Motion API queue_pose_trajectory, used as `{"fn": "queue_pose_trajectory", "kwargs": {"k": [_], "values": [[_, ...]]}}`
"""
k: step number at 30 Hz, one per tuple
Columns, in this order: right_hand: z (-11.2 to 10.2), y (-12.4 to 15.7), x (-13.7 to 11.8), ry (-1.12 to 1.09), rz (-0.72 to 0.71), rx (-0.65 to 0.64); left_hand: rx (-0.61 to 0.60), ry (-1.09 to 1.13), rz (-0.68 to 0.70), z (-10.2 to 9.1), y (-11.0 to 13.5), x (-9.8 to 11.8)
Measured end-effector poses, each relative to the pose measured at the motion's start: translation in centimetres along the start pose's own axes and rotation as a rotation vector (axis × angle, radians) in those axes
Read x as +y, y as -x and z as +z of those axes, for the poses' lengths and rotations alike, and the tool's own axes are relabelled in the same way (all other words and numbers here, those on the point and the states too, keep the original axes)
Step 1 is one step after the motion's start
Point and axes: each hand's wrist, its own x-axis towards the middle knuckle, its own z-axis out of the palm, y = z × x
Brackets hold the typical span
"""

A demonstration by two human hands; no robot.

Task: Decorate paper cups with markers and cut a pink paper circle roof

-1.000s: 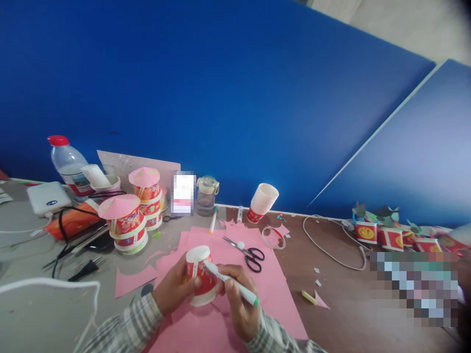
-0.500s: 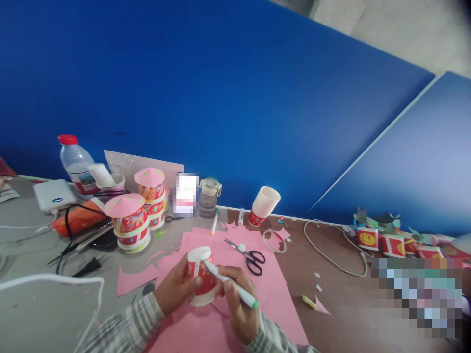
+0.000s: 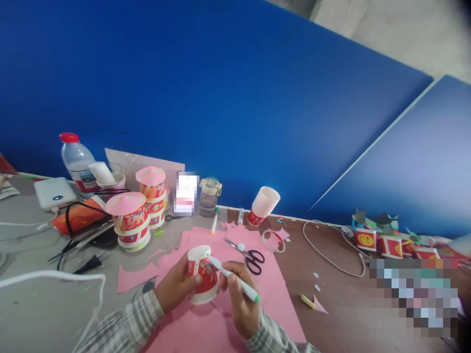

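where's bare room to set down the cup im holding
For the held cup, there's bare brown tabletop right of the yellow stick and pink scrap, below the white cable; farther right is blurred out. Crowded: back left, with the bottle, white device and pink-topped cup stacks.

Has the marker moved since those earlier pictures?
Yes: judged against the scissors, the marker has shifted slightly upward in the view, its tip now closer to the upper end of the cup.

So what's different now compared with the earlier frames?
The right hand has shifted the marker slightly upward, its tip now nearer the upper end of the red cup. Nothing was taken hold of or let go. The left hand still grips the cup, and the scissors lie on the pink paper as before.
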Motion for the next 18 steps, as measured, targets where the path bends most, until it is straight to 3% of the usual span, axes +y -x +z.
{"fn": "queue_pose_trajectory", "kwargs": {"k": [6,13,18], "values": [[-0.1,0.3,0.3,0.008,0.014,-0.027,-0.008,0.006,0.006,-0.1,-0.1,0.0],[-0.2,0.1,0.9,-0.051,-0.009,0.094,-0.016,0.094,-0.04,-0.3,-0.1,-0.4],[0.5,0.4,1.2,0.089,0.005,0.027,0.034,0.164,-0.043,-0.5,-0.3,-0.5]]}}
